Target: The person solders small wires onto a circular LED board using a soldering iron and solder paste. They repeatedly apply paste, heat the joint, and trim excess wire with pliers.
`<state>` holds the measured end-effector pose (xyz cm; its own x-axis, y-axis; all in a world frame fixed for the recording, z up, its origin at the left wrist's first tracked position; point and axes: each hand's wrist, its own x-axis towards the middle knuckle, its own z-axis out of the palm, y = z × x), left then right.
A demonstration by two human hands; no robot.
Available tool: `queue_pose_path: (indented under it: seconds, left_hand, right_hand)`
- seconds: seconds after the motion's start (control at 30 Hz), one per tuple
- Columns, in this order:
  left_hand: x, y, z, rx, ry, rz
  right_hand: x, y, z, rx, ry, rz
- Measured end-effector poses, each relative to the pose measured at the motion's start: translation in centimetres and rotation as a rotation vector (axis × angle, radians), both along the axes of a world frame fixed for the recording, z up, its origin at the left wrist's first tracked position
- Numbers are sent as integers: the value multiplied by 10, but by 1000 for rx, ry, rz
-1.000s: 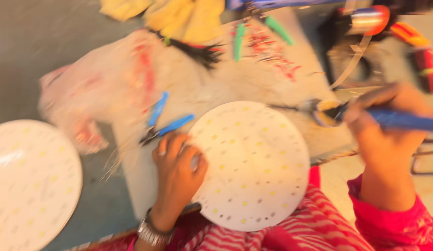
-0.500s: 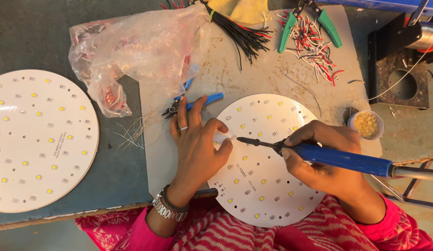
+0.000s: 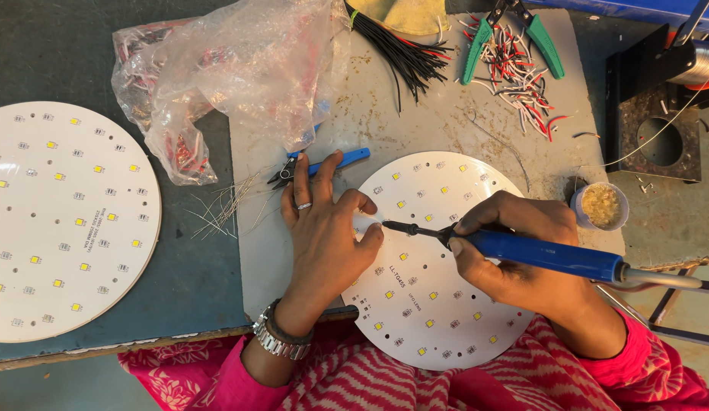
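Partly, left hand (image 3: 324, 236) hides round board (image 3: 438, 304) beneath iron tip (image 3: 392, 226).

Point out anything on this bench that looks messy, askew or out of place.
The round LED board overhangs the bench's front edge onto the person's lap. Red and white wire offcuts lie scattered by the green-handled cutters, and thin bare wires are strewn beside the plastic bag.

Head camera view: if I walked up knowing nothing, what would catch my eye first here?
Most likely the round white board dotted with small yellow squares, at bottom centre, where the right hand holds a blue-handled soldering iron with its tip near the left hand, which rests on the board's edge. A second round board lies at far left. Above sit a crumpled clear plastic bag and green-handled cutters amid wire scraps.
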<state>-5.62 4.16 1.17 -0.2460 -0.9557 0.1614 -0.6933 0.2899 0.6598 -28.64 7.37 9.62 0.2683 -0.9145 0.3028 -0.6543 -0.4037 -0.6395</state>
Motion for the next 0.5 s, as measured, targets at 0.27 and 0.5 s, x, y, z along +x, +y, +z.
queue_pose_path:
  seconds: [0.27, 0.5]
  left_hand:
    - [-1, -1, 0, 10, -4, 6]
    - [0, -1, 0, 13, 1, 8]
  right_hand:
    - [4, -4, 4, 0, -5, 42]
    - [5, -5, 7, 10, 17, 2]
